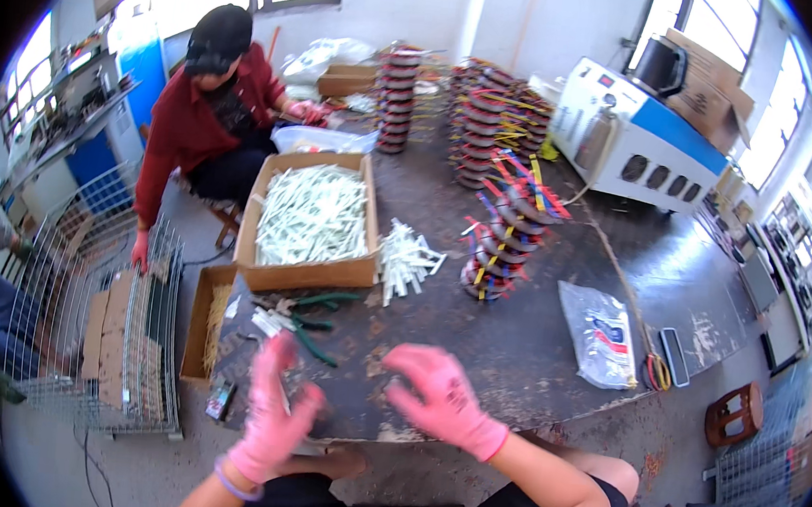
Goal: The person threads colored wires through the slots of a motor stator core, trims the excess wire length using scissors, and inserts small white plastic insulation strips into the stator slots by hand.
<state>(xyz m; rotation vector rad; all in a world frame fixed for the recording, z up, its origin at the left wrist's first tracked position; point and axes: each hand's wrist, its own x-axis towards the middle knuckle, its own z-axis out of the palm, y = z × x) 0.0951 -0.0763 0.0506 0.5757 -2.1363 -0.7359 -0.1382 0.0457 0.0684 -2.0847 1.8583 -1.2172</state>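
Observation:
Both my hands wear pink gloves and hover over the near edge of the dark table [358, 383]. My left hand [270, 410] is open, its thumb apart from its raised fingers. Just beyond it lie green-handled pliers [314, 325] and a few white strips [272, 322]. My right hand [442, 399] points leftward with fingers and thumb apart, nothing visible between them. Farther off, a cardboard box [318, 277] is heaped with short white strips [314, 213], and a loose pile of white strips [407, 261] lies at its right.
Stacks of dark discs with coloured strips [505, 242] stand mid-table and behind. At right are a clear plastic bag [598, 335], scissors [656, 371], a phone [674, 356] and a white-blue machine [639, 138]. A person in red [182, 131] sits at left beside a wire cage [86, 324].

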